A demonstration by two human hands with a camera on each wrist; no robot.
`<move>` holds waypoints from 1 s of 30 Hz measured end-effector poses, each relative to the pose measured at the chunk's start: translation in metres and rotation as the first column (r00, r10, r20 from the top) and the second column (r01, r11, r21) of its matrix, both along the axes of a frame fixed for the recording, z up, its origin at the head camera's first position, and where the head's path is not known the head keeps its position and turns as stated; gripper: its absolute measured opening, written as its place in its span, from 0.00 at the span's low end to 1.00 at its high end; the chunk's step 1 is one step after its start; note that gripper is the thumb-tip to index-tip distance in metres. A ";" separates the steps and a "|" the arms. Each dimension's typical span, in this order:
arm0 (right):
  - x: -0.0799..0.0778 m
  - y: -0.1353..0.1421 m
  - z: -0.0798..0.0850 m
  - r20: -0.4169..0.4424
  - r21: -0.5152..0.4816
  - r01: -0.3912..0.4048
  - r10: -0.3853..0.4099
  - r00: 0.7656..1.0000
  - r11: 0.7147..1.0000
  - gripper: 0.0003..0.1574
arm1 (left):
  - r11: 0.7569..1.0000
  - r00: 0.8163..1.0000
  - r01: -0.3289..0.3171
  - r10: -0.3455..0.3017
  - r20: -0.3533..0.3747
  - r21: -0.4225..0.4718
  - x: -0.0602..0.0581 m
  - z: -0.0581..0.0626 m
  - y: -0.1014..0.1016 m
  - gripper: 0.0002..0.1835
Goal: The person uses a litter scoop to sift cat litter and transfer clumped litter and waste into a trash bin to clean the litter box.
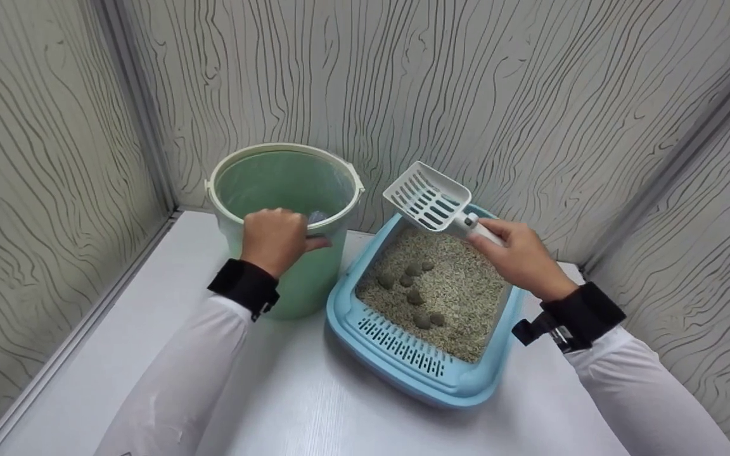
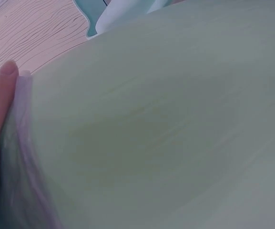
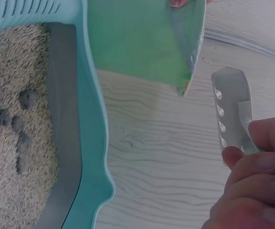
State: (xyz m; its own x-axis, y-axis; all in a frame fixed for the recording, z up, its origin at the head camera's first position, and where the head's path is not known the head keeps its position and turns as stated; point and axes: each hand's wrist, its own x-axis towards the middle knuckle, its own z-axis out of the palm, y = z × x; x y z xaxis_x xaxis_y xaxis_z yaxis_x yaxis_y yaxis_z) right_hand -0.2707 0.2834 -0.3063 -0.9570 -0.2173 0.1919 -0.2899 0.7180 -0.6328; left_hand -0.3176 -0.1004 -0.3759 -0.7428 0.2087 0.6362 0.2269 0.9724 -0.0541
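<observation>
My left hand (image 1: 276,237) grips the near rim of a green bucket (image 1: 305,285) with a pale rim. In the left wrist view, its thumb lies against a strip of clear plastic film (image 2: 26,138) at the bucket's edge. My right hand (image 1: 526,256) holds a white slotted litter scoop (image 1: 460,225) by its handle. The scoop's head is raised over the far left edge of a blue litter box (image 1: 416,383), with nothing visible on it. Several dark round clumps (image 1: 414,296) lie on the beige litter (image 1: 466,291) in the box.
Both bucket and box stand close together on a white tabletop (image 1: 289,392). Panels with a wood-grain pattern (image 1: 365,82) rise behind and on both sides. The box's near ledge (image 1: 403,345) is slotted.
</observation>
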 end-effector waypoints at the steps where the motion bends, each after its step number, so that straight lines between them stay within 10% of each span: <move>1: 0.001 0.005 -0.001 -0.006 0.016 0.009 -0.009 1.000 1.000 0.27 | 1.000 1.000 0.002 -0.002 -0.004 0.000 0.000 0.000 0.000 0.44; 9: -0.004 0.033 -0.010 0.041 0.270 0.011 -0.023 0.999 0.963 0.20 | 1.000 0.999 -0.005 0.004 -0.043 -0.019 -0.002 0.001 0.000 0.45; 16: -0.013 0.033 -0.020 0.110 0.542 -0.033 -0.032 0.993 0.840 0.24 | 1.000 1.000 -0.007 0.007 -0.022 -0.017 -0.002 0.002 0.000 0.44; 30: -0.050 0.016 -0.048 0.269 0.683 -0.069 -0.163 0.949 0.727 0.19 | 1.000 1.000 -0.008 0.008 -0.010 -0.007 0.000 -0.001 -0.001 0.44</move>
